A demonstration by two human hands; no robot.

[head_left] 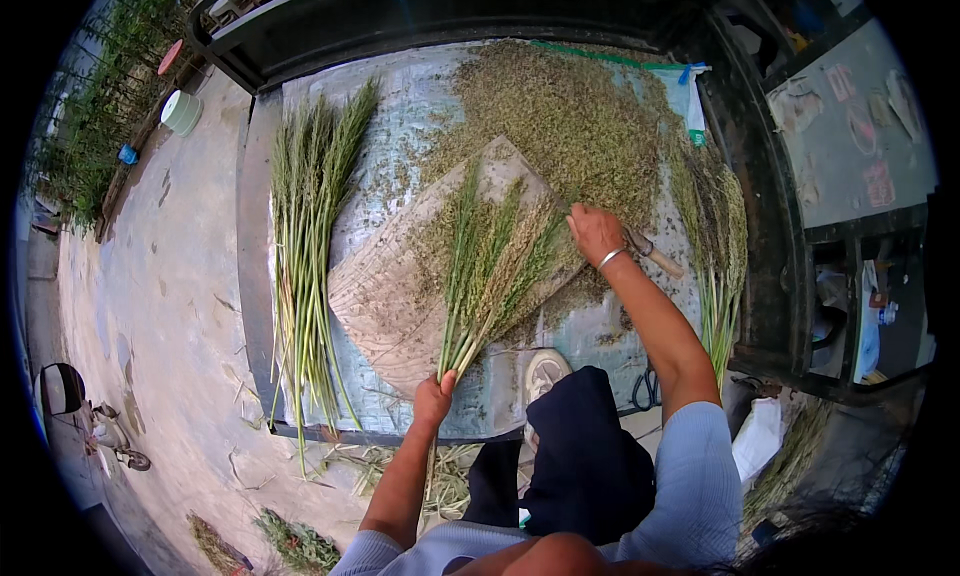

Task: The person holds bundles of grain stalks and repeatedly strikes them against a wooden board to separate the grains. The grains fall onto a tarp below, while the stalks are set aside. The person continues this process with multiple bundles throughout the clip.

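My left hand (434, 398) is closed round the lower stems of a bunch of green stalks with seed heads (490, 276). The bunch fans out away from me over a tilted, ridged tan board (385, 311) strewn with loose seed. At the right edge of the seed heads, my right hand (595, 233) has its fingers closed. What they grip is hidden. A tool with a wooden handle and a metal neck (662, 261) shows just right of that wrist; I cannot tell whether the hand touches it. Beyond the board spreads a heap of loose greenish-brown seed (560, 106).
On a pale sheet (400, 101), a bundle of long stalks (305, 266) lies left and another bundle (712, 246) right. A dark metal frame (765, 206) borders the far and right sides. Black-handled scissors (645, 388) lie near my knee. My shoe (545, 371) rests at the near edge.
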